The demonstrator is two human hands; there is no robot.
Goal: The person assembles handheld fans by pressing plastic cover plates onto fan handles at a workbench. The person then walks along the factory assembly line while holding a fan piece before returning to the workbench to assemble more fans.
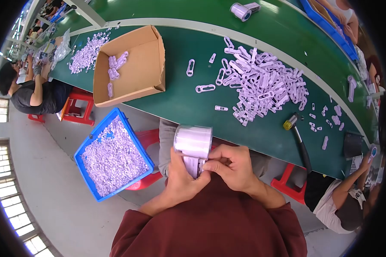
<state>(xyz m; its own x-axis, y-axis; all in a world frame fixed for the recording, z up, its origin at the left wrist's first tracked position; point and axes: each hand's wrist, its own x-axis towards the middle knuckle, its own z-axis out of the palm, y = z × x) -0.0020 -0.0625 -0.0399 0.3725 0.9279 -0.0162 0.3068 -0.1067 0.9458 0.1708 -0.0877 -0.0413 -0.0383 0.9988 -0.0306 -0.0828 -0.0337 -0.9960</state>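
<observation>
In front of my chest, my left hand [180, 177] is wrapped round a pale lavender device [192, 142] with a wide drum-shaped head in a clear shell and a narrower handle below. My right hand [233, 165] is closed at the right side of that handle, thumb and forefinger pinched together against its edge. Whatever small part lies between those fingertips is mostly hidden. On the green table ahead lies a heap of lavender oblong frames [266, 81], with a few single ones to its left.
A cardboard box [152, 81] with several lavender pieces stands left on the table. Below it, a blue tray [88, 173] of tiny lavender parts rests on a red stool. A hammer [302, 147] lies right, its handle over the edge. People sit at both sides.
</observation>
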